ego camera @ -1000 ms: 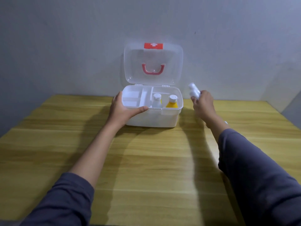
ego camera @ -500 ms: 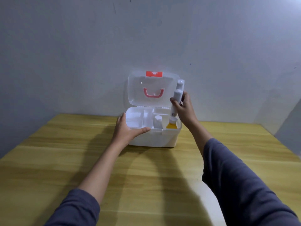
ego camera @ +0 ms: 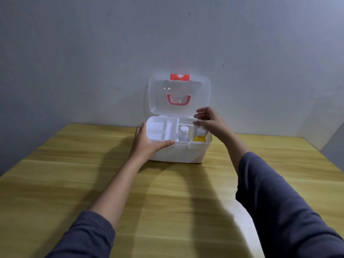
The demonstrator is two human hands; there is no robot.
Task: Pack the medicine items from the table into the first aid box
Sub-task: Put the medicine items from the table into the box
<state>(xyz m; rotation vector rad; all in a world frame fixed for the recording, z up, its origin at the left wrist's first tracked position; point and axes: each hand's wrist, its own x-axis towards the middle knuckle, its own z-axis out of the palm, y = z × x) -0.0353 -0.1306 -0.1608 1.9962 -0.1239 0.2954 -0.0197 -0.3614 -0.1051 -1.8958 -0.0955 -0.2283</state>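
The white first aid box (ego camera: 178,154) stands open at the far side of the table, its clear lid (ego camera: 162,94) with a red handle upright against the wall. Inside the right compartments a white bottle (ego camera: 184,134) and a yellow bottle (ego camera: 200,139) stand upright. My left hand (ego camera: 147,144) grips the box's front left rim, thumb along the edge. Above the right rear corner of the box hovers my right hand (ego camera: 210,123), fingers apart with nothing seen in them. The left compartments of the tray look bare.
The wooden table (ego camera: 167,202) stretches toward me, with my two dark-sleeved forearms over it. A grey wall (ego camera: 93,62) rises directly behind the box. The table's right edge lies at far right.
My right hand carried a white bottle from the right of the box to over its right side; now the hand shows no bottle. My left hand stayed on the box rim.
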